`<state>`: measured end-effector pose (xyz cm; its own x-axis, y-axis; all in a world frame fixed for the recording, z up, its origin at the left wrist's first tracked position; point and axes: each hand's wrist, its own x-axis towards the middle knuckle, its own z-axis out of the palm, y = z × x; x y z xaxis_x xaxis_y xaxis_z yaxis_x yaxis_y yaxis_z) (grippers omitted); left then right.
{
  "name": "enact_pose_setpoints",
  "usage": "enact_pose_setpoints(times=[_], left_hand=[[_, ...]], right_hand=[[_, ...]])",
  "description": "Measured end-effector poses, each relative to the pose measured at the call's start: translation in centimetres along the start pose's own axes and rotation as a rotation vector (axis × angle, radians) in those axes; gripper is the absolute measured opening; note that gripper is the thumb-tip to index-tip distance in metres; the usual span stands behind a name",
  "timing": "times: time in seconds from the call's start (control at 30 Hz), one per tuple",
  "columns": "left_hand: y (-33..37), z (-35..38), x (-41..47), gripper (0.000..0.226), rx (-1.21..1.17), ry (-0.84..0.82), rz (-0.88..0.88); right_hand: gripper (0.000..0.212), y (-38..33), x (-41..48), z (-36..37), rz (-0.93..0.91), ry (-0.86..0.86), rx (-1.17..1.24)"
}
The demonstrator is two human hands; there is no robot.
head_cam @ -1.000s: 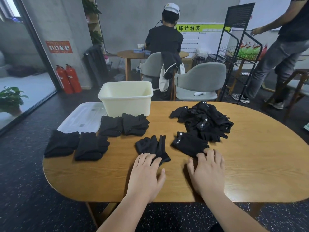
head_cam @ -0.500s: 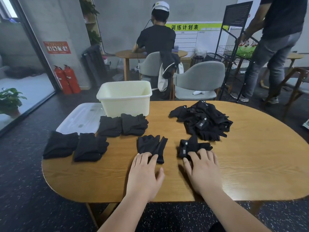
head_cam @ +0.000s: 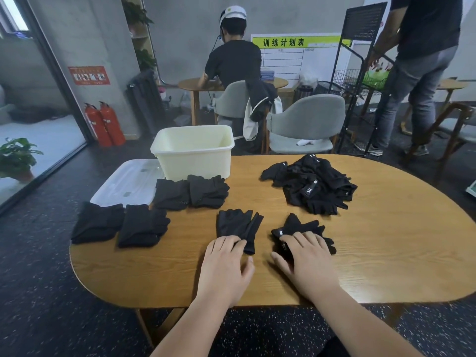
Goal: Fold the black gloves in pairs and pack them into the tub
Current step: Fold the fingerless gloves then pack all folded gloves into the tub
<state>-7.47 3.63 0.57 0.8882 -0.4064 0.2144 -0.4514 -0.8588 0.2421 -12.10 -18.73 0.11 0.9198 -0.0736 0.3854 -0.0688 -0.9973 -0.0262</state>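
My left hand (head_cam: 226, 264) lies flat on the table with its fingertips on the near end of a flat black glove (head_cam: 238, 226). My right hand (head_cam: 307, 261) presses with straight fingers on a second, crumpled black glove (head_cam: 300, 229). A loose heap of black gloves (head_cam: 313, 185) sits further back on the right. Folded glove pairs lie to the left: two behind (head_cam: 192, 191) and two nearer the table's edge (head_cam: 121, 225). The cream plastic tub (head_cam: 194, 150) stands at the back of the table and looks empty.
A clear lid (head_cam: 126, 184) lies left of the tub, half off the wooden table (head_cam: 399, 253). Behind are grey chairs (head_cam: 306, 124), a black wire rack (head_cam: 360, 73), a seated person (head_cam: 234, 60) and a standing person (head_cam: 422, 60).
My right hand has dragged the right glove toward me, and it has crumpled under the fingers. My left hand has slid forward onto the near end of the left glove.
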Motion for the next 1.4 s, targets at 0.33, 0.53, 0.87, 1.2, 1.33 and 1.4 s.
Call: enact_pose_setpoints(times=[0.33,0.53,0.87,1.2,1.33,1.4], left_hand=[[-0.1,-0.1,0.0,0.061,-0.01,-0.013,0.005],[-0.2,-0.1,-0.1,0.06,-0.018,-0.009,0.0],[-0.2,0.0,-0.1,0.057,-0.01,-0.011,-0.011],[-0.3,0.2,-0.1,0.061,-0.002,-0.028,-0.044],[-0.3,0.3,0.0,0.061,-0.004,-0.027,-0.004],[-0.3,0.2,0.0,0.06,-0.012,-0.041,0.04]], right_hand=[[0.013,-1.0,2.0,-2.7,0.129,-0.121,-0.003],[0.008,-0.6,6.2,-7.7,0.418,0.128,0.574],[0.008,-0.3,0.4,-3.5,0.667,0.076,0.602],[0.037,1.8,-2.0,-1.0,0.038,-0.101,0.02],[0.03,1.2,-2.4,-0.8,0.063,0.011,-0.014],[0.033,1.3,-2.7,-0.8,0.064,0.026,-0.018]])
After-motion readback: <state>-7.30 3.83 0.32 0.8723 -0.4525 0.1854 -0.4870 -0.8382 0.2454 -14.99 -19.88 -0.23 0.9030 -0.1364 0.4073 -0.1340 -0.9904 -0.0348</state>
